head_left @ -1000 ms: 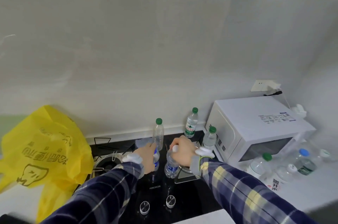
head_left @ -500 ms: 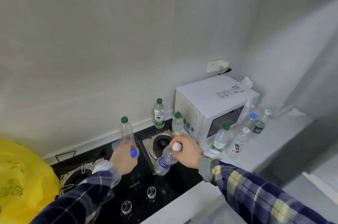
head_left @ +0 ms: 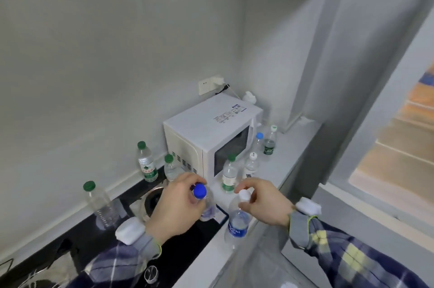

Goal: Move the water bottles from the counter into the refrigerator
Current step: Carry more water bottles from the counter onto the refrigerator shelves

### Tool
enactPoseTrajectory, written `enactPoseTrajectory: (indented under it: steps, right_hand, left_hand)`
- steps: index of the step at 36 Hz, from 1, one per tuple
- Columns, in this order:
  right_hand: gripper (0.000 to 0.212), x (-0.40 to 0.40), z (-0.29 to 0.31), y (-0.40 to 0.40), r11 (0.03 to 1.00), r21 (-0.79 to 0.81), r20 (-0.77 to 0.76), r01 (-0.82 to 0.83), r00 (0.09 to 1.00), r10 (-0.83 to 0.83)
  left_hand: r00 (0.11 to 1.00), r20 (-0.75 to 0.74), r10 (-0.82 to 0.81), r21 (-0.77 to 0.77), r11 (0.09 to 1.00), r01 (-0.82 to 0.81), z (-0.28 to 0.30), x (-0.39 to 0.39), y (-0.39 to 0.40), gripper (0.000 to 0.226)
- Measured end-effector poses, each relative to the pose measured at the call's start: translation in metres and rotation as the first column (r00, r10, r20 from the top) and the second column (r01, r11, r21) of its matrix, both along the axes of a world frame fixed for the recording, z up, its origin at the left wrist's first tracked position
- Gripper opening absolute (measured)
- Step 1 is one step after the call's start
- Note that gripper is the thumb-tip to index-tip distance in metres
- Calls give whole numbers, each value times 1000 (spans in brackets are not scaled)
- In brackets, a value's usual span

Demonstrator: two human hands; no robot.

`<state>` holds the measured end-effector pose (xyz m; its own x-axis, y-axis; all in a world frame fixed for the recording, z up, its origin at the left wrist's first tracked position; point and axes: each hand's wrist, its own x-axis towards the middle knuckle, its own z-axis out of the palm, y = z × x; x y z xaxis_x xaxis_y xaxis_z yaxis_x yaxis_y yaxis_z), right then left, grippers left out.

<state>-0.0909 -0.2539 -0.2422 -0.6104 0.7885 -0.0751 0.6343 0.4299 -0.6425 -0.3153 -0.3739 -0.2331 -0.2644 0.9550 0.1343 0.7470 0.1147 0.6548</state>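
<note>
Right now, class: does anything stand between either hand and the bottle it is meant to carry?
Nothing does. The left hand already grips the blue-capped bottle near its neck; the right hand pinches the white-capped bottle at its cap. The refrigerator is out of view.

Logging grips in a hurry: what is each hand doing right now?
Left hand: holds the clear plastic blue-capped bottle at its neck.
Right hand: holds the clear plastic white-capped, blue-labelled bottle at its neck.

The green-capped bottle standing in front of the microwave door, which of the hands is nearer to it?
Right. The right hand, gripping the white-capped bottle, sits just below the green-capped bottle. The left hand, holding the blue-capped bottle, is farther off, to its lower left.
</note>
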Motion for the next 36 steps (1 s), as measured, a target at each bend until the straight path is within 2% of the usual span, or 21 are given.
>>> enactPoseTrajectory:
  steps: [5,9,18,27,36]
  right_hand:
    - [27,66,29,12,990,46,8,129,991,-130]
    - [27,110,50,22,971,87,-25,225,974,-223]
    - [27,233,97,51,870,197,-128,453,891,-435]
    - [33,326,142,105,753,292,-269,590,806,-527]
    - [32,373,169,155,636,338,-440,694,714,-545]
  left_hand:
    - [990,19,-143,48,989,142,19,48,41,36]
    - [970,-26,-243,82,966,245,33,82,73,36]
    - [903,-87,-421,187,883,430,72,196,158,33]
    - [859,-162,-486,296,806,512,109,294,233,29]
    - [864,-177,-472,348,791,503,136,351,288,39]
